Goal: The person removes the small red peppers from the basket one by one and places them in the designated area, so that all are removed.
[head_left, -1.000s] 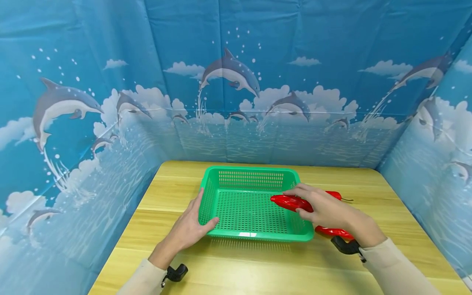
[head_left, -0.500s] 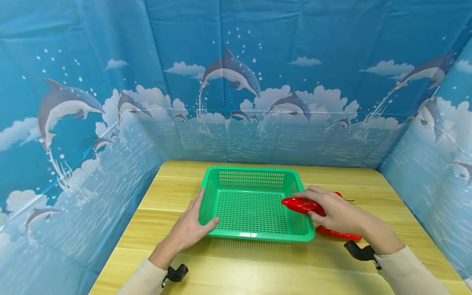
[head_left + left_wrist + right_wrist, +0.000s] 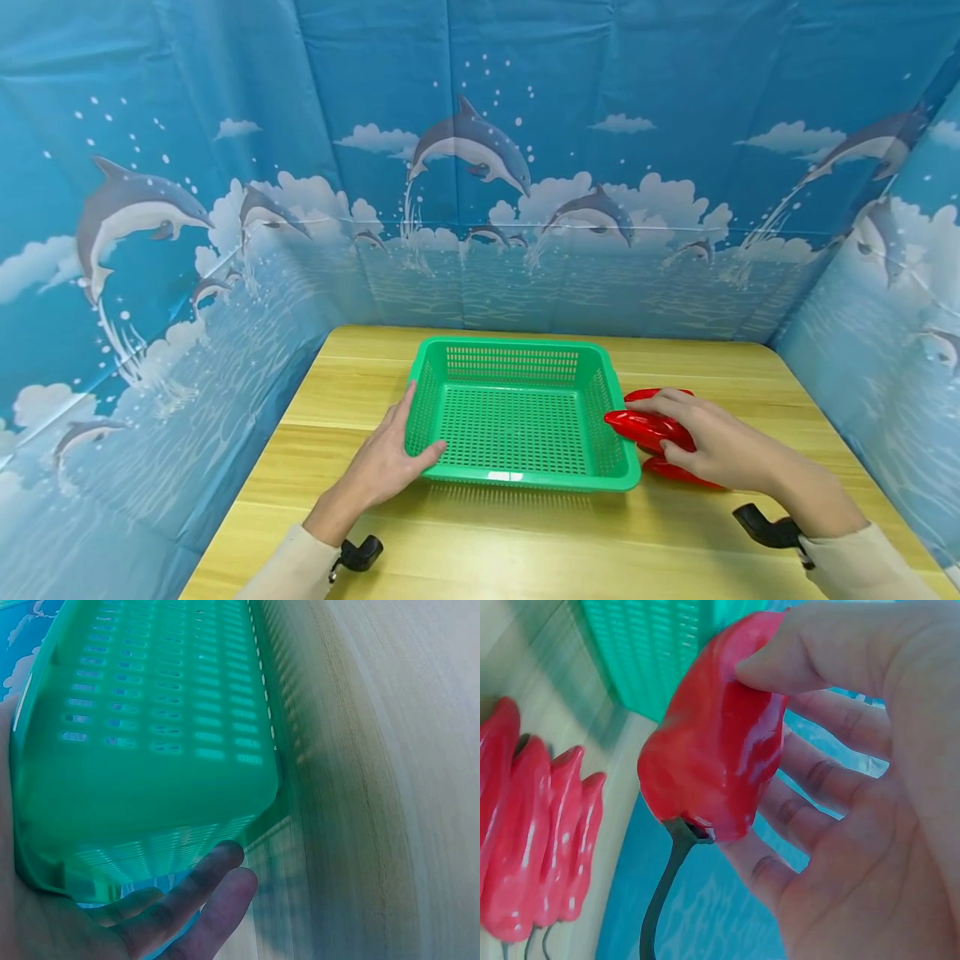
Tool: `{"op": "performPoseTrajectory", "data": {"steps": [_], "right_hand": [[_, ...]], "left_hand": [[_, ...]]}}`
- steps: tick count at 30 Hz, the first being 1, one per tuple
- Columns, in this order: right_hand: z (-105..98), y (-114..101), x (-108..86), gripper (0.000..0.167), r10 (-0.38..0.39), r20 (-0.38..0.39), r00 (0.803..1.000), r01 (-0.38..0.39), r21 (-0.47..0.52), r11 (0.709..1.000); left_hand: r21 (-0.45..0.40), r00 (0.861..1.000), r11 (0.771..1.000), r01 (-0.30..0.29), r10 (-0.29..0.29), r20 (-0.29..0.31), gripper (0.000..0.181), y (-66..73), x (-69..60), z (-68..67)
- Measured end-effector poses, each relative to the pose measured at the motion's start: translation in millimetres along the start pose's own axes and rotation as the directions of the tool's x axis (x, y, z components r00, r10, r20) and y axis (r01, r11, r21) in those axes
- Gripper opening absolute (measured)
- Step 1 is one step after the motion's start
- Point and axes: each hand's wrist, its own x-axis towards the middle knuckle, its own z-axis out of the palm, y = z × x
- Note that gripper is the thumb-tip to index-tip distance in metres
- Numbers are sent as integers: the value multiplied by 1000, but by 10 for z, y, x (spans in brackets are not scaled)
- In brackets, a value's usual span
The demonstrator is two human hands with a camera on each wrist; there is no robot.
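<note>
In the head view a green plastic basket with slotted walls sits on the wooden table. My left hand holds its near left corner, thumb over the rim; the left wrist view has the other fingers along the outside of the wall. Just right of the basket, my right hand grips a red chili pepper between thumb and fingers. Its dark green stem hangs out in the right wrist view. Several more red peppers lie in a row on the table, partly hidden by the hand in the head view.
The table has a light wood grain. A blue dolphin-printed sheet stands behind it and along both sides. Each wrist carries a small black camera mount.
My right hand has drawn the chili pepper to the right, from over the basket's right side to beyond its rim, above the other peppers. The left hand and the basket stay put.
</note>
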Motion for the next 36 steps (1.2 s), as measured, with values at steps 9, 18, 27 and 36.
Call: {"op": "performPoseTrajectory", "data": {"steps": [9,18,27,36], "right_hand": [[16,163,-138,55,-19,-28,999,18,-50,999],[93,349,-302,59,19,-26,999,-21,-78,997],[249,509,-450,61,27,-1,1000,-27,-99,995],[386,637,-554,61,-21,-6,1000,21,-52,998]], "left_hand": [[-5,1000,1000,3,-3,-1,113,-2,13,21],[-11,1000,1000,11,-11,7,113,13,13,24],[-14,1000,1000,16,-16,6,113,25,18,11],[-8,1000,1000,22,-22,9,114,53,13,-5]]}}
